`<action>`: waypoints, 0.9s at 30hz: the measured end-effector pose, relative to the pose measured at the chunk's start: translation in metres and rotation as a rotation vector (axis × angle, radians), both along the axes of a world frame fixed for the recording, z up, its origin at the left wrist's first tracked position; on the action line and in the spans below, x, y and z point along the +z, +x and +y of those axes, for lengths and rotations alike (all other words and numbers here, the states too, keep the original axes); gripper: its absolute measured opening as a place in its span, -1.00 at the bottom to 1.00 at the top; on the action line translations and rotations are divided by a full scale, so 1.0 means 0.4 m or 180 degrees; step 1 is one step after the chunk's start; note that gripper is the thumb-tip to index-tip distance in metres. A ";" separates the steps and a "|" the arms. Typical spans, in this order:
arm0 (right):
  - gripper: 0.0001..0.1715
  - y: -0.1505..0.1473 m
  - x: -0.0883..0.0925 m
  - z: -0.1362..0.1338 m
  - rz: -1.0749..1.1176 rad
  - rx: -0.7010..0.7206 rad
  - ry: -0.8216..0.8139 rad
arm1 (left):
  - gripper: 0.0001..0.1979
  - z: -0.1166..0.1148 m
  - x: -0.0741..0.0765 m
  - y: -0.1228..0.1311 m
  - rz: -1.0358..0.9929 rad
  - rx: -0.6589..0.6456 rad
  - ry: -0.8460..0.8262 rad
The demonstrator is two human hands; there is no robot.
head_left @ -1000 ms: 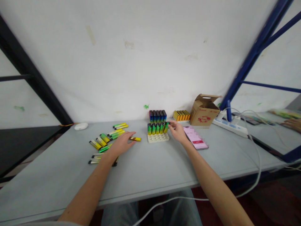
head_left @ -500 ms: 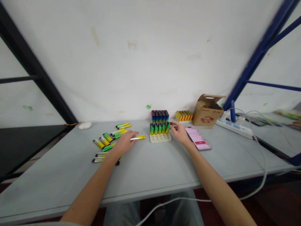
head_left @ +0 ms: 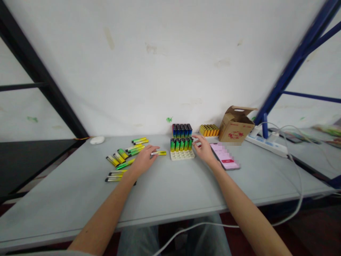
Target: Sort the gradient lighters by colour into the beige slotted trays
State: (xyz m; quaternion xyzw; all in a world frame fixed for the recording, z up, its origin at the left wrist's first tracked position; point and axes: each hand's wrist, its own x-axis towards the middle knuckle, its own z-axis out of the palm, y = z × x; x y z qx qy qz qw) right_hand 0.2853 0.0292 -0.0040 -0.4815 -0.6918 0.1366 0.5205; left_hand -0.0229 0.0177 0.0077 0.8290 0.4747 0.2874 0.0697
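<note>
My left hand (head_left: 145, 160) is closed on a yellow lighter (head_left: 162, 153), held lying flat with its yellow end toward the tray. A white tray (head_left: 182, 155) with holes stands in the middle of the table. Its back row carries several upright green-and-yellow lighters (head_left: 181, 145) with dark tops; the front holes show bare. My right hand (head_left: 204, 148) is at the tray's right side, beside the row's last lighter, thumb and fingers apart with nothing between them. Loose yellow and green lighters (head_left: 122, 154) lie left of my left hand, some partly hidden by my arm.
Behind the tray stand a block of blue lighters (head_left: 182, 131) and a block of yellow ones (head_left: 209, 130). An open cardboard box (head_left: 236, 128), a phone (head_left: 225, 156) and a white power strip (head_left: 268, 145) are on the right. A small white case (head_left: 97, 140) sits back left.
The right-end lighter has gone from tilted in my right fingers to upright in the tray, let go. My left hand has shifted slightly toward the tray with its lighter.
</note>
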 end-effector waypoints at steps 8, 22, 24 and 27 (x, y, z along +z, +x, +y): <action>-0.70 -0.025 0.032 -0.031 -0.0139 -0.0414 0.0482 | -0.68 -0.017 0.006 0.028 -0.0261 0.0039 0.0270; -0.78 -0.162 0.007 -0.112 -0.0876 0.1038 -0.0267 | -0.76 -0.003 -0.027 0.011 0.0438 0.0122 0.0096; -0.80 -0.173 0.005 -0.118 -0.1227 0.1395 -0.0312 | -0.72 0.000 -0.024 -0.001 0.0420 0.0340 0.0255; -0.82 -0.178 0.007 -0.122 -0.1437 0.1483 -0.0332 | -0.65 0.001 -0.020 -0.023 0.0512 0.1057 0.0375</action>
